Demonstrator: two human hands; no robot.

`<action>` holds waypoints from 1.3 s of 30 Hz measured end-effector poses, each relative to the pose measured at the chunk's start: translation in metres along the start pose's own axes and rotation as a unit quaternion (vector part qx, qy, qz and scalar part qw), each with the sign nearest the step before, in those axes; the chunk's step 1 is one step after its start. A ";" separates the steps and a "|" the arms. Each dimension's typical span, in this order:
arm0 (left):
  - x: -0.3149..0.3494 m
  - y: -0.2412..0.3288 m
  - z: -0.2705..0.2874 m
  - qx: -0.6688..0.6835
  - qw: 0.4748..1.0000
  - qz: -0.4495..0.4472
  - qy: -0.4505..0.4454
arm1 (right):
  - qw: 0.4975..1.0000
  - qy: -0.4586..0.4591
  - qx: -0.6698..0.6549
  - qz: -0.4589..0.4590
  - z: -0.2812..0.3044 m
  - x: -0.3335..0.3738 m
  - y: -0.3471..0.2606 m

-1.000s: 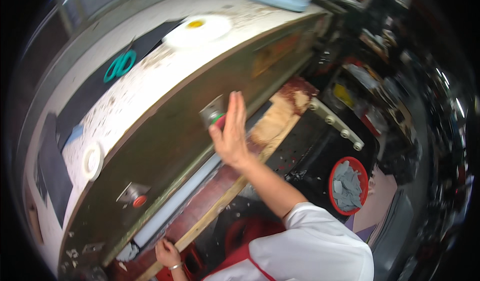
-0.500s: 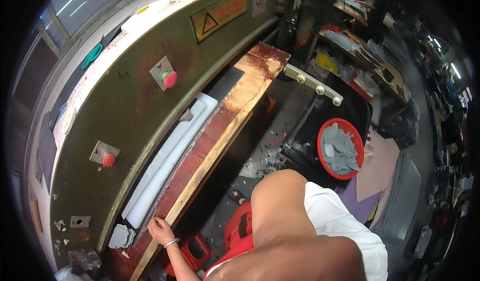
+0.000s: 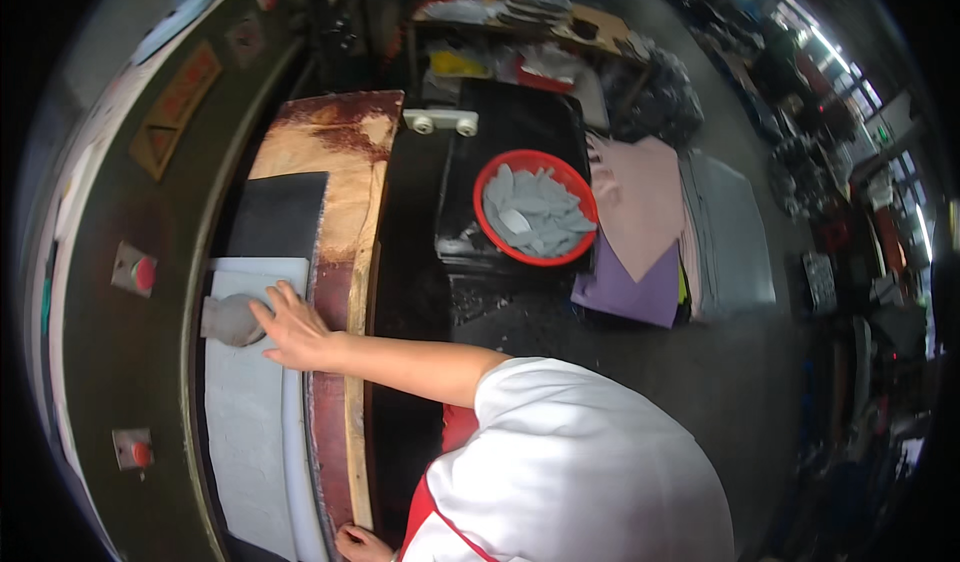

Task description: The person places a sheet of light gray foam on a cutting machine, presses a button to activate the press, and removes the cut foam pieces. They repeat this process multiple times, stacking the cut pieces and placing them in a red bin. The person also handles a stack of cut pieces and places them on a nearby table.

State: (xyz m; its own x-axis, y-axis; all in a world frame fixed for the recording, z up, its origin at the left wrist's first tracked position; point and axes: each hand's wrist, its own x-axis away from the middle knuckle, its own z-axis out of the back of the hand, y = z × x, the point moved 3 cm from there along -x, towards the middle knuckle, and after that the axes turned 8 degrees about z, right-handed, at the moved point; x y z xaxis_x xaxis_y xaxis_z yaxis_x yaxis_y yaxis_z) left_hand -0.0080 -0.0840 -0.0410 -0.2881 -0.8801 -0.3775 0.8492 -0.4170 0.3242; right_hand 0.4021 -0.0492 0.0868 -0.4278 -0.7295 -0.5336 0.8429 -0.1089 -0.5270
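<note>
My right hand (image 3: 295, 330) reaches across with its fingers spread at the edge of a rounded grey piece (image 3: 238, 320). This piece lies on a light grey sheet (image 3: 245, 422), which covers much of a white board (image 3: 296, 402). A pale, block-like thing (image 3: 212, 318) adjoins the rounded piece; its kind is unclear. My left hand (image 3: 363, 545) rests at the wooden front edge (image 3: 357, 442) of the worktable, low in the picture. Its fingers are curled, and whatever they may hold is hidden.
The green machine beam (image 3: 110, 362) with red push buttons (image 3: 143, 274) runs along the left. A red basin (image 3: 585, 249) of grey cut pieces stands on a black surface (image 3: 510, 112). Pink sheets (image 3: 645, 202) and a purple sheet (image 3: 635, 287) lie beside it.
The view has swung to the right. My right arm now stretches over the worktable, its hand at the rounded grey piece. My left hand stays by the wooden edge.
</note>
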 end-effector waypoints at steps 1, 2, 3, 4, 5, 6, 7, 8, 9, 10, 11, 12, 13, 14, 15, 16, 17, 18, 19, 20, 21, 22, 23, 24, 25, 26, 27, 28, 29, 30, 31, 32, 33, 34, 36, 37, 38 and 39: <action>-0.006 -0.009 0.000 0.070 0.989 0.096 -0.087 | 1.000 -0.014 0.023 0.006 -0.020 -0.003 0.007; -0.019 -0.015 0.004 0.054 0.986 0.102 -0.117 | 0.998 -0.039 0.046 0.016 -0.042 -0.005 0.012; -0.033 -0.016 0.009 0.040 0.983 0.108 -0.142 | 0.997 -0.069 0.042 0.007 -0.058 -0.007 0.018; -0.054 -0.015 0.010 0.029 0.979 0.115 -0.166 | 0.993 -0.107 0.048 0.003 -0.075 -0.014 0.028; -0.076 -0.009 0.014 0.057 0.987 0.101 -0.113 | 0.990 -0.122 0.065 0.010 -0.087 -0.020 0.033; -0.102 -0.005 0.015 0.048 0.985 0.135 -0.099 | 0.986 -0.157 0.052 0.012 -0.098 -0.030 0.037; -0.129 0.002 0.010 0.041 0.981 0.167 -0.085 | 0.987 -0.155 0.034 0.028 -0.106 -0.036 0.039; -0.151 0.017 0.005 0.055 0.987 0.131 -0.073 | 0.988 -0.143 0.022 0.043 -0.108 -0.041 0.037; -0.176 0.030 -0.006 0.071 0.991 0.095 -0.066 | 0.989 -0.133 0.011 0.056 -0.110 -0.048 0.038; -0.198 0.043 -0.018 0.090 0.994 0.036 -0.059 | 0.991 -0.110 0.028 0.076 -0.108 -0.053 0.036; -0.218 0.053 -0.028 0.060 0.996 0.022 -0.062 | 0.988 -0.140 0.013 0.066 -0.107 -0.058 0.035; -0.234 0.062 -0.044 0.035 0.997 -0.014 -0.062 | 0.981 -0.188 0.001 0.050 -0.107 -0.064 0.036; -0.247 0.069 -0.057 0.014 0.997 -0.059 -0.049 | 0.970 -0.241 -0.015 0.035 -0.106 -0.069 0.036; -0.254 0.072 -0.071 0.013 0.996 -0.042 -0.073 | 0.965 -0.261 -0.019 0.011 -0.102 -0.075 0.038; -0.257 0.071 -0.084 -0.071 0.991 -0.021 -0.107 | 0.967 -0.228 -0.104 -0.046 -0.096 -0.083 0.044; -0.255 0.069 -0.093 -0.152 0.979 0.006 -0.137 | 0.953 -0.205 -0.198 -0.103 -0.090 -0.090 0.052; -0.250 0.065 -0.102 -0.238 0.956 0.025 -0.172 | 0.927 -0.179 -0.289 -0.161 -0.085 -0.094 0.061; -0.246 0.063 -0.103 -0.217 0.961 0.037 -0.166 | 0.869 -0.193 -0.385 -0.242 -0.079 -0.097 0.074; -0.238 0.064 -0.104 -0.206 0.966 0.015 -0.154 | 0.881 -0.168 -0.370 -0.243 -0.069 -0.101 0.087; -0.230 0.064 -0.101 -0.208 0.966 0.011 -0.150 | 0.922 -0.117 -0.295 -0.221 -0.054 -0.100 0.098; -0.221 0.066 -0.097 -0.198 0.971 -0.003 -0.132 | 0.947 -0.111 -0.215 -0.213 -0.041 -0.099 0.111; -0.211 0.070 -0.093 -0.210 0.968 -0.002 -0.135 | 0.975 -0.061 -0.103 -0.190 -0.025 -0.096 0.122; -0.202 0.074 -0.089 -0.221 0.965 0.013 -0.142 | 0.980 -0.073 -0.019 -0.186 -0.011 -0.092 0.138; -0.193 0.082 -0.086 -0.221 0.965 0.017 -0.139 | 0.975 -0.074 -0.021 -0.208 0.003 -0.086 0.157; -0.186 0.091 -0.082 -0.220 0.966 0.023 -0.135 | 0.972 -0.106 0.018 -0.211 0.016 -0.081 0.174; -0.179 0.101 -0.081 -0.221 0.967 0.028 -0.123 | 0.977 -0.110 0.034 -0.181 0.022 -0.075 0.179; -0.177 0.112 -0.080 -0.218 0.968 0.023 -0.124 | 0.978 -0.122 0.063 -0.157 0.028 -0.068 0.184; -0.173 0.123 -0.080 -0.214 0.969 0.023 -0.125 | 0.990 -0.062 0.057 -0.113 0.035 -0.061 0.184; -0.170 0.130 -0.080 -0.209 0.967 0.054 -0.136 | 0.995 -0.039 0.051 -0.082 0.039 -0.049 0.179; -0.168 0.139 -0.077 -0.207 0.963 0.047 -0.165 | 0.999 -0.007 0.026 -0.032 0.043 -0.036 0.170; -0.167 0.148 -0.071 -0.131 0.977 0.019 -0.169 | 0.997 0.012 -0.002 -0.078 0.045 -0.021 0.162; -0.171 0.154 -0.067 -0.086 0.973 0.039 -0.209 | 0.986 0.028 -0.077 -0.148 0.049 -0.001 0.154; -0.175 0.162 -0.059 -0.044 0.975 0.040 -0.216 | 0.979 0.024 -0.094 -0.177 0.057 0.015 0.146; -0.180 0.174 -0.055 -0.046 0.980 0.044 -0.190 | 0.935 0.045 -0.235 -0.264 0.058 0.030 0.136; -0.189 0.206 -0.049 0.048 0.990 0.022 -0.130 | 0.801 0.080 -0.435 -0.402 0.065 0.057 0.123; -0.192 0.229 -0.048 0.087 0.988 -0.005 -0.124 | 0.725 0.064 -0.496 -0.474 0.070 0.068 0.122; -0.193 0.251 -0.053 0.143 0.982 -0.028 -0.123 | 0.666 0.065 -0.556 -0.494 0.074 0.075 0.120; -0.194 0.272 -0.058 0.182 0.970 -0.078 -0.143 | 0.607 0.074 -0.602 -0.514 0.077 0.080 0.119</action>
State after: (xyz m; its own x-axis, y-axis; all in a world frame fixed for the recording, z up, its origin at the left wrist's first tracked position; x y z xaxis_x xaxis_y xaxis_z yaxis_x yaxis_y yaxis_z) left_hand 0.3045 -0.0134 0.0697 -0.5554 -0.8053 -0.2075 0.5880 -0.5567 0.5868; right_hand 0.4933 -0.1727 0.0328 -0.6253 -0.6153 0.4800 -0.7051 0.1820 -0.6853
